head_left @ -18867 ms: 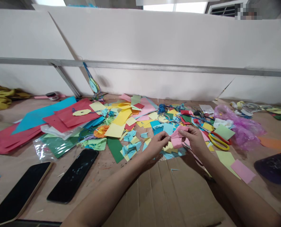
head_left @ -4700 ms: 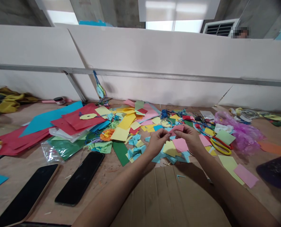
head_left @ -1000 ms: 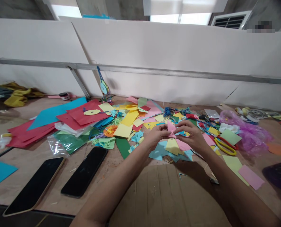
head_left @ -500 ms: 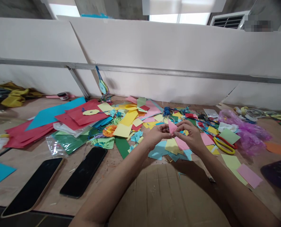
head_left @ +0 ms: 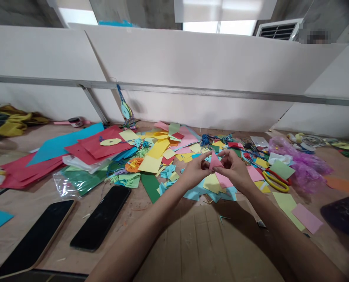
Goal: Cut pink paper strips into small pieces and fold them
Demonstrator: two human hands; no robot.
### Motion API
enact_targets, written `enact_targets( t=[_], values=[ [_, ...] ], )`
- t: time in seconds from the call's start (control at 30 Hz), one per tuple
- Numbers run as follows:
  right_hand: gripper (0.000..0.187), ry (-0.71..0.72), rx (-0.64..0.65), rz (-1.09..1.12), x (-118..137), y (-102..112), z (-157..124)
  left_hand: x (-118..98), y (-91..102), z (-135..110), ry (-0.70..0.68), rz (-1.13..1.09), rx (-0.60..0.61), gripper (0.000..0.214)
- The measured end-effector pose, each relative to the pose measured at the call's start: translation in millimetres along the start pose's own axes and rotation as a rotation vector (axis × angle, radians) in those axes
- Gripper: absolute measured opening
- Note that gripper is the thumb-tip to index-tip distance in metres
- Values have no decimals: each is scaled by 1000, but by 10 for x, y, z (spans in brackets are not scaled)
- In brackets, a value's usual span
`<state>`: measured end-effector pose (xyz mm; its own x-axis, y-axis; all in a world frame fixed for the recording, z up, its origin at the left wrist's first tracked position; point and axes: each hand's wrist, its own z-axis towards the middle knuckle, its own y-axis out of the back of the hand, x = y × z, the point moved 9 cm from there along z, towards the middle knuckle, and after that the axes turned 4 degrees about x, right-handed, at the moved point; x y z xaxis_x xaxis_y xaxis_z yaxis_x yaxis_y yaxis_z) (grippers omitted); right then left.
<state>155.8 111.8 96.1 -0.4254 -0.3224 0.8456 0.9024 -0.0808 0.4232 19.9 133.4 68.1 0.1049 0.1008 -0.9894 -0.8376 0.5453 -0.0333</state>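
Both my hands meet over a heap of coloured paper scraps on the table. My left hand (head_left: 195, 170) and my right hand (head_left: 235, 168) pinch a small folded pink paper piece (head_left: 213, 161) between their fingertips; it stands up as a pointed triangle. Under the hands lie a yellow square (head_left: 211, 183), a pink square (head_left: 224, 181) and light blue scraps (head_left: 195, 192). A flattened brown cardboard sheet (head_left: 204, 243) lies beneath my forearms.
Two dark phones (head_left: 100, 217) (head_left: 35, 239) lie at the front left. Large red (head_left: 99, 145) and blue (head_left: 59, 143) sheets are at the left. Yellow-handled scissors (head_left: 273, 181) and a purple plastic bag (head_left: 302, 164) are at the right. A white partition wall (head_left: 192, 66) stands behind the table.
Over the last second the pink piece has been pinched narrower and now stands up as a triangle between my fingertips. The camera shifted slightly.
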Motion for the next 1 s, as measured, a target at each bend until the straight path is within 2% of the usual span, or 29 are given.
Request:
enact_targets(
  t=[0.13, 0.2, 0.27, 0.37, 0.43, 0.5, 0.73, 0.87, 1.0],
  values=[
    [19, -17, 96, -83, 7, -69, 7, -70, 16, -55, -13, 235, 2, 80],
    [19, -54, 121, -25, -23, -91, 9, -60, 24, -53, 0, 219, 8, 81],
    [20, -121, 134, 124, -95, -110, 10, -5, 40, -28, 36, 89, 12, 79],
    [27, -202, 92, 359, -210, -92, 20, 77, 64, 23, 81, -81, 15, 58],
    [31, -229, 45, 427, -270, -60, 28, 80, 76, 45, 69, -80, 19, 38],
    [32, -243, 20, 455, -306, -52, 32, 55, 82, 50, 39, -44, 14, 29],
    [31, -258, 37, 520, -292, -132, 13, -12, 54, 22, -26, 12, -19, 33],
    [33, -282, 67, 533, -281, -187, -2, -22, 70, 34, -67, -34, -32, 33],
    [35, -269, 77, 527, -275, -216, -3, 16, 71, 37, -47, -105, -39, 38]
  ],
)
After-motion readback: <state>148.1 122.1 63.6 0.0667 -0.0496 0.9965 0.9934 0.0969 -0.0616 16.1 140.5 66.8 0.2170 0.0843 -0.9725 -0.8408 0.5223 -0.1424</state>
